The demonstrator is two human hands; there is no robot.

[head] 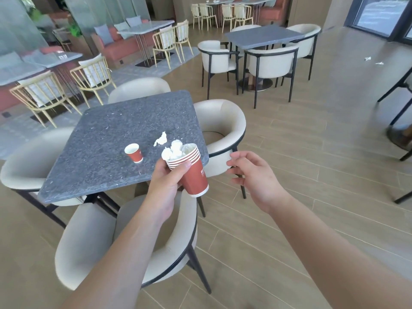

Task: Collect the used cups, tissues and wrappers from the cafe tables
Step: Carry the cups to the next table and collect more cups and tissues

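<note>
The left hand [166,181] grips a stack of red cups [192,172] stuffed with crumpled tissues [172,151]. The right hand [252,175] hovers beside it, fingers loosely spread — holding nothing. Beyond the left hand, on the grey table [107,139], stand a single red cup [134,153] and a loose tissue [161,139].

Two bare forearms in view, no sleeves reached frame. Left hand [165,186] and right hand [252,175] ungloved; wrists and fingers showed no watch, rings, bands.
</note>
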